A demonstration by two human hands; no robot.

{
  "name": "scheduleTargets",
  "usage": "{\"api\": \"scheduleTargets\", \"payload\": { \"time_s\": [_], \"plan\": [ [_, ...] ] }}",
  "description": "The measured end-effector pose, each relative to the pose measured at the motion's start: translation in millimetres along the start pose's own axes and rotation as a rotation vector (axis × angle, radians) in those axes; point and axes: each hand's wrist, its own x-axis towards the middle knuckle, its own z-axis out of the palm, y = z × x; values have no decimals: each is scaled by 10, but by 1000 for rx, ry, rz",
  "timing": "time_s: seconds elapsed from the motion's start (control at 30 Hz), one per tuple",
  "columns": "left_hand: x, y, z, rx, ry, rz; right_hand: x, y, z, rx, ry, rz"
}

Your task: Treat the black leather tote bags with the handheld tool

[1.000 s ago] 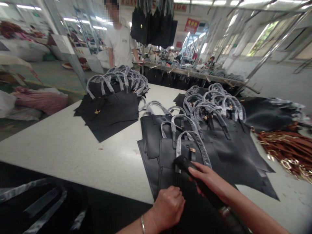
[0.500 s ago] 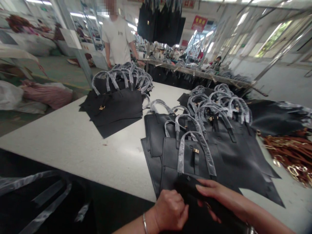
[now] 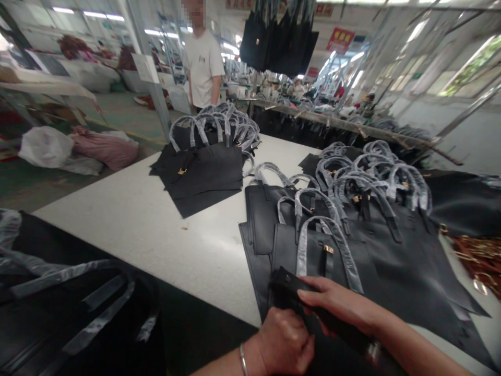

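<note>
Left hand, right hand clench black strap

This is a handbag factory floor: black tote bags with plastic-wrapped handles are lying in stacks on a long white worktable, more bags are hanging overhead, brown straps with gold-coloured buckles are lying at right, and long benches are stretching away under fluorescent lights.

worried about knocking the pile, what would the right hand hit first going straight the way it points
Past the black strap held in the right hand, probably the left edge of the nearest black tote bag, though depth is unclear and the hand may pass above it.
</note>
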Motion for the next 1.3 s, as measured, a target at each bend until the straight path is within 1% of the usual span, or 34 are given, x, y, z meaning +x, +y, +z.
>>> {"api": "scheduleTargets", "payload": {
  "time_s": [0.1, 0.17, 0.33, 0.47, 0.57, 0.63, 0.7, 0.77, 0.83, 0.9, 0.97, 1.0, 1.07, 1.13, 1.23, 1.3],
  "plan": [
    [-9, -4, 33, 10, -19, -13, -62, 45, -33, 1, 8, 65],
    [-4, -3, 41, 14, -33, -17, -24, 28, -26, 3, 10, 82],
    [19, -4, 14, 19, -8, -25, 133, -107, 29, 2, -20, 30],
    [29, -15, 2, 27, 19, 2, 30, -96, 0, -85, -36, 56],
    [34, -7, 17, 18, 22, -30, -23, -46, 1, -68, -16, 97],
    [32, 9, 32, 4, 9, -61, 24, -44, 30, -45, -3, 70],
    [29, 17, 32, -28, -25, -104, 98, -78, 49, -56, 72, -6],
    [39, 0, -6, -101, -54, -200, 135, -124, 28, -75, 211, -78],
    [79, -59, -95, -150, -40, -388, 94, -138, -35, -63, 320, -117],
    [154, -157, -222, -100, -14, -630, -13, -91, -103, -31, 349, -116],
    [248, -275, -349, 13, -58, -821, -143, 18, -134, -7, 345, -91],
    [294, -334, -400, 54, -102, -875, -202, 86, -130, -1, 341, -76],
    [367, -444, -465, 65, -171, -909, -293, 227, -90, 11, 332, -53],
    [402, -541, -481, -55, -159, -922, -352, 342, -32, 22, 331, -42],
    [390, -657, -456, -436, -106, -1046, -420, 416, 48, 31, 338, -38],
    [359, -702, -443, -631, -106, -1118, -461, 404, 93, 19, 318, -56]
  ]
}}
